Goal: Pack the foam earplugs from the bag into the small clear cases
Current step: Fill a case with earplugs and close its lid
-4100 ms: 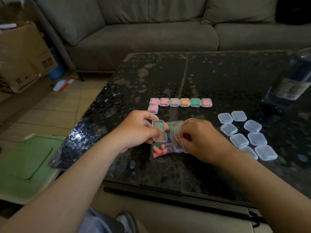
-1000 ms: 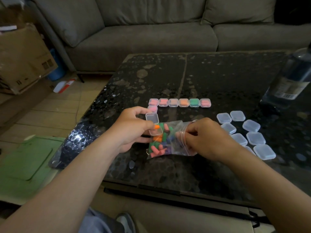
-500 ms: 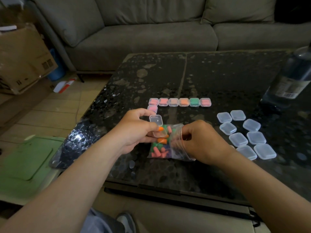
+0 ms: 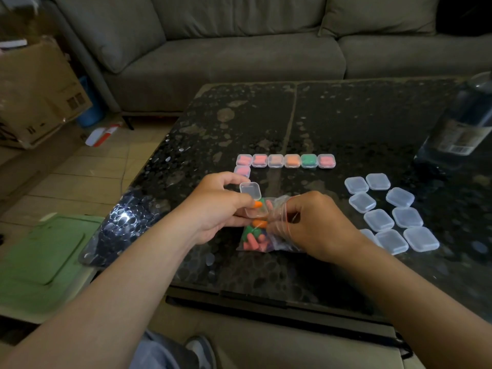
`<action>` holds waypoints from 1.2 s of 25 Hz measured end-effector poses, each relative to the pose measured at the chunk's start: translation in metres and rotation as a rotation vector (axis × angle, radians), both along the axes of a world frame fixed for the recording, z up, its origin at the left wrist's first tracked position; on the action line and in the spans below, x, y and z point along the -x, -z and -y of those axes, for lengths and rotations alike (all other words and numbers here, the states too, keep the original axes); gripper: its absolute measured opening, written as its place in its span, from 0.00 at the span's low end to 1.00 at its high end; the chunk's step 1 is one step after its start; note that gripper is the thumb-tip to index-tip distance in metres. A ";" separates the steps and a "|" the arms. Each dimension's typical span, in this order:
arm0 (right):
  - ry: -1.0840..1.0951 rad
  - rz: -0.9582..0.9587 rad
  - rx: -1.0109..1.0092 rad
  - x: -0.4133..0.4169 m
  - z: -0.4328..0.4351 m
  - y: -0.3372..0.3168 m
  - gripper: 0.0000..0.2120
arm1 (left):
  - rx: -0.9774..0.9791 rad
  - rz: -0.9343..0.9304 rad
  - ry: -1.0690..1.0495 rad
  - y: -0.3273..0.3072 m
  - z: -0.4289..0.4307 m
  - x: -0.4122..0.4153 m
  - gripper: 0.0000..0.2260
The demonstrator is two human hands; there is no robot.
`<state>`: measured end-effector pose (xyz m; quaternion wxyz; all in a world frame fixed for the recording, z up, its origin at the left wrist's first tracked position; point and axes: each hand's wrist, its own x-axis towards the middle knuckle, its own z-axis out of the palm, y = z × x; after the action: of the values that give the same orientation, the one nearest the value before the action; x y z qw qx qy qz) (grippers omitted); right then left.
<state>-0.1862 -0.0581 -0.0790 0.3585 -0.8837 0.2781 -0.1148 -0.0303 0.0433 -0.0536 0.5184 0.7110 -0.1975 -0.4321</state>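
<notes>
Orange earplug (image 4: pixel 257 204) at my left thumb tip, over the base of the open clear case (image 4: pixel 250 191). My left hand (image 4: pixel 215 206) grips that case, lid raised. My right hand (image 4: pixel 316 225) pinches the mouth of the zip bag (image 4: pixel 255 239), which lies on the dark desk (image 4: pixel 346 123) between both hands. Filled cases (image 4: pixel 285 161) lie beyond, empty cases (image 4: pixel 386 211) to the right.

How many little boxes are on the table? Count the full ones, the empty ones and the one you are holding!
Filled cases: 7
Empty closed cases: 9 (one is partly hidden)
Open case held in the left hand: 1
Total: 17 cases
</notes>
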 end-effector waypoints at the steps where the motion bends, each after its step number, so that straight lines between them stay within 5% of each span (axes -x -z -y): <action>1: 0.012 0.007 -0.012 0.000 0.001 0.000 0.08 | 0.000 0.000 -0.002 0.000 0.000 0.000 0.17; 7: 0.009 0.028 -0.084 0.001 0.004 0.001 0.14 | 0.013 -0.024 -0.022 -0.003 -0.001 0.002 0.16; 14: -0.054 0.087 -0.143 0.000 0.004 0.008 0.03 | 0.017 -0.034 -0.026 -0.004 -0.001 0.001 0.16; 30: -0.085 0.195 -0.159 -0.006 0.000 0.015 0.08 | 0.043 -0.056 -0.058 -0.002 0.000 0.004 0.19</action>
<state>-0.1805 -0.0585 -0.0938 0.4576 -0.8481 0.2123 -0.1624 -0.0348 0.0434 -0.0511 0.5512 0.6928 -0.1712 -0.4323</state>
